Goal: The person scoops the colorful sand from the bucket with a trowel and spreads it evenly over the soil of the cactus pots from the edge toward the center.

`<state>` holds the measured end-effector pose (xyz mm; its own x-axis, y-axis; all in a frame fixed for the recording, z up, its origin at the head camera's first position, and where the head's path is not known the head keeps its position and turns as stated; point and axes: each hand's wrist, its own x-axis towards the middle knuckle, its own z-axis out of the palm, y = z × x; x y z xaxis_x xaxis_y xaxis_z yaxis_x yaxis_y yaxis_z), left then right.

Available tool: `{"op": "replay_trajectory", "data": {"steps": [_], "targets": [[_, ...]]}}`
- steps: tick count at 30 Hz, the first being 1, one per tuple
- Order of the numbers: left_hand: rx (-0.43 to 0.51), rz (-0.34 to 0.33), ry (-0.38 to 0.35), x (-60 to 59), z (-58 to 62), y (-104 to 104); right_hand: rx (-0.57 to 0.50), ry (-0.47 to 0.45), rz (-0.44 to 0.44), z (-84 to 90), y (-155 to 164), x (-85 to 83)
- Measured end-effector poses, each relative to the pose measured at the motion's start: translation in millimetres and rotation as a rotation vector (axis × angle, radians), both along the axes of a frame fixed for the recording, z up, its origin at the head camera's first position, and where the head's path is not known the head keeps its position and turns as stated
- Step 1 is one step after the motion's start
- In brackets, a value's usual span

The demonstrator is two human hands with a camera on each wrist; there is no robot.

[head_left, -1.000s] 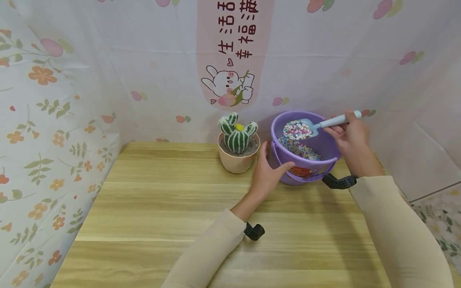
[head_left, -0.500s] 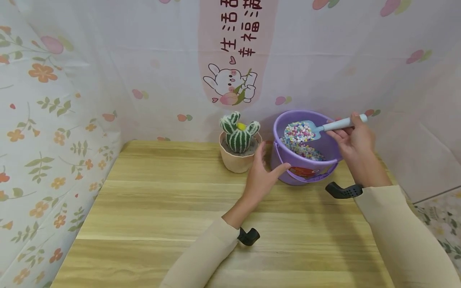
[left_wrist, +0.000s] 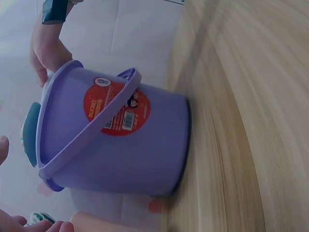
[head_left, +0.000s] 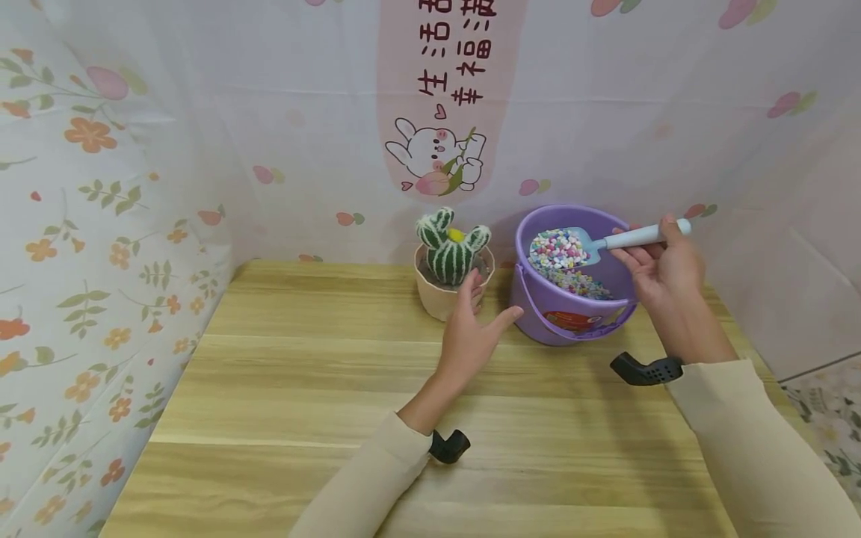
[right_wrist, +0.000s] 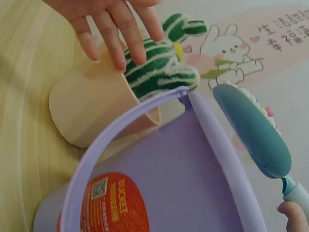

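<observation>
Purple plastic forms the bucket (head_left: pixel 572 299), which stands on the wooden desk (head_left: pixel 303 388) just right of a beige pot (head_left: pixel 440 295) holding a knitted cactus (head_left: pixel 449 250). A blue scoop (head_left: pixel 592 243), heaped with coloured pebbles (head_left: pixel 554 246), is gripped by its handle in the right hand (head_left: pixel 662 265) above the bucket. The left hand (head_left: pixel 471 329) is held with fingers relaxed and spread, grasping nothing, its fingertips at the pot's front.
</observation>
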<state>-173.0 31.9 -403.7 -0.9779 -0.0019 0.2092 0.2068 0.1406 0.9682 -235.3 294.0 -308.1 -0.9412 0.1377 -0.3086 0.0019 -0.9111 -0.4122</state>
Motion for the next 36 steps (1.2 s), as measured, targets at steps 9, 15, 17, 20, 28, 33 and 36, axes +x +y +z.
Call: {"op": "replay_trajectory", "data": {"steps": [9, 15, 17, 20, 28, 33, 36], "targets": [[-0.036, 0.077, 0.022, -0.2, -3.2, -11, 0.001, 0.022, 0.010, 0.6, -5, 12.0], [-0.057, 0.133, 0.082, -2.9, -4.2, -18, 0.001, 0.036, 0.023, 0.9, -11, 19.5], [-0.069, 0.155, 0.098, -4.0, -4.4, -21, -0.003, 0.034, 0.025, 0.1, -13, 21.1], [-0.089, 0.194, 0.112, -6.3, -5.2, -25, -0.009, 0.027, 0.034, -1.8, -16, 23.5], [-0.120, 0.294, 0.131, -12.3, -10.6, -37, -0.018, 0.030, 0.049, -5.9, -22, 29.6], [-0.111, 0.328, 0.142, -17.3, -14.0, -43, -0.040, 0.042, 0.055, -6.3, -26, 33.7], [-0.097, 0.335, 0.117, -19.6, -14.6, -46, -0.045, 0.039, 0.054, -6.6, -29, 35.8]]}}
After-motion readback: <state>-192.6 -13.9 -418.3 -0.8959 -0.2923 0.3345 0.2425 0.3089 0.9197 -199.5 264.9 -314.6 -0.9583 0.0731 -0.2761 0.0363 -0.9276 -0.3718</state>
